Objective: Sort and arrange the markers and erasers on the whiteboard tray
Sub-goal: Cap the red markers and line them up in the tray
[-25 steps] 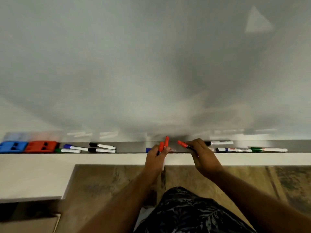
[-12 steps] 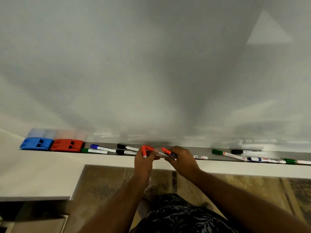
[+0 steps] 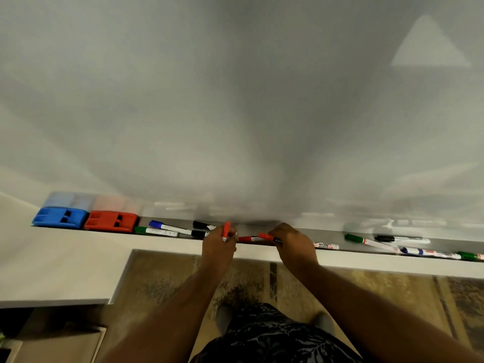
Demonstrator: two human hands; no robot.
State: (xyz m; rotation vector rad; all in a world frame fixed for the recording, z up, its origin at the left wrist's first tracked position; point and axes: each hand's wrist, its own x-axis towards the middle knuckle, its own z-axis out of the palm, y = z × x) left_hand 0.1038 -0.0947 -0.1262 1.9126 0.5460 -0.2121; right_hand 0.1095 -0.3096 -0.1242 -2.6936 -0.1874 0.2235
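Head view: the left hand (image 3: 218, 247) grips an upright red-capped marker (image 3: 225, 231) above the whiteboard tray (image 3: 327, 235). The right hand (image 3: 293, 242) pinches another red marker (image 3: 268, 237), angled over a third red marker (image 3: 248, 239) lying in the tray. Blue eraser (image 3: 60, 218) and red eraser (image 3: 111, 221) sit touching at the tray's left end.

This looks like a classroom or office meeting room. A large whiteboard (image 3: 235, 100) fills the upper part of the frame, with a long tray (image 3: 327, 235) along its lower edge holding dry-erase markers and, at the left, a blue eraser (image 3: 60, 218) beside a red eraser (image 3: 111, 221). Patterned flooring (image 3: 162, 279) shows along the bottom.
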